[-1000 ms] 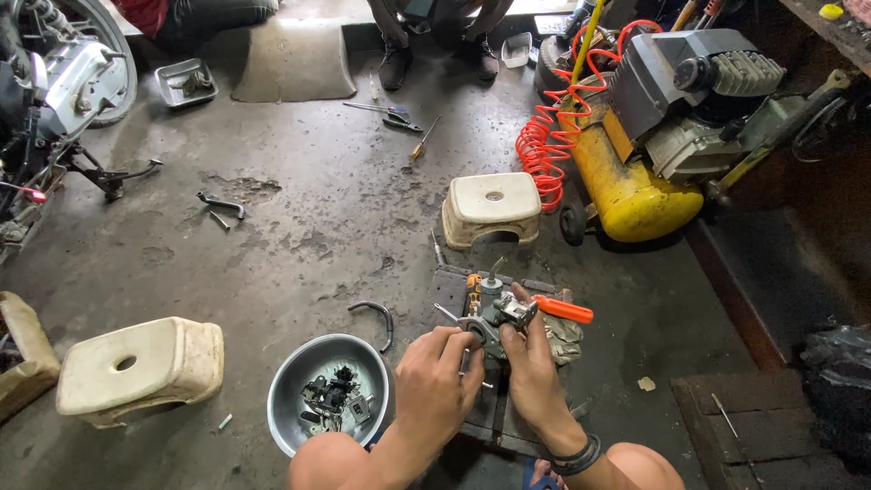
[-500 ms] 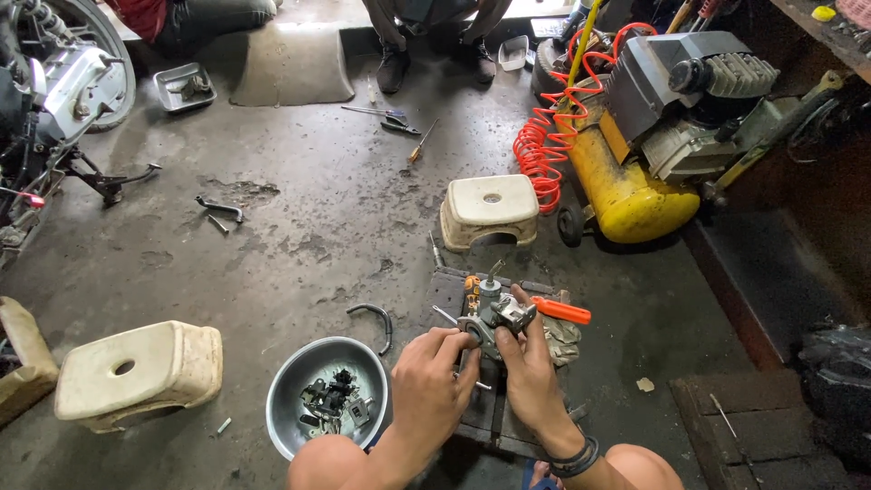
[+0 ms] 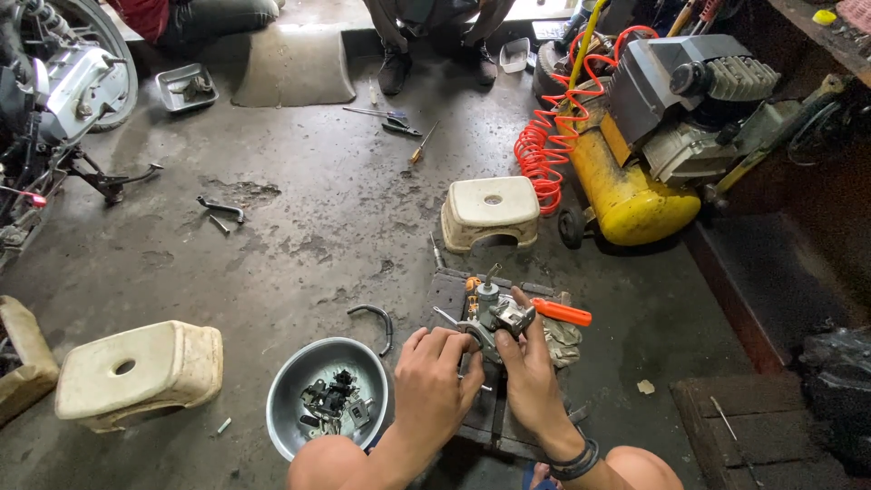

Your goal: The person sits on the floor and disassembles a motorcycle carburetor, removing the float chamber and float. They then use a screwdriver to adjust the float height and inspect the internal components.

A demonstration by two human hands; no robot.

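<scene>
Fingers (image 3: 454, 349) of both hands close around a small grey metal carburettor-like part (image 3: 496, 318), the left hand (image 3: 435, 386) steadying it while the right hand (image 3: 528, 372) pinches its side, low over a dark wooden board (image 3: 449, 295), apparently for support. Near left, a round steel bowl (image 3: 286, 408) keeps small parts; an orange-handled screwdriver (image 3: 561, 312) lies just right.

soft daylight from top, dim right side, wide-angle edge distortion.
</scene>
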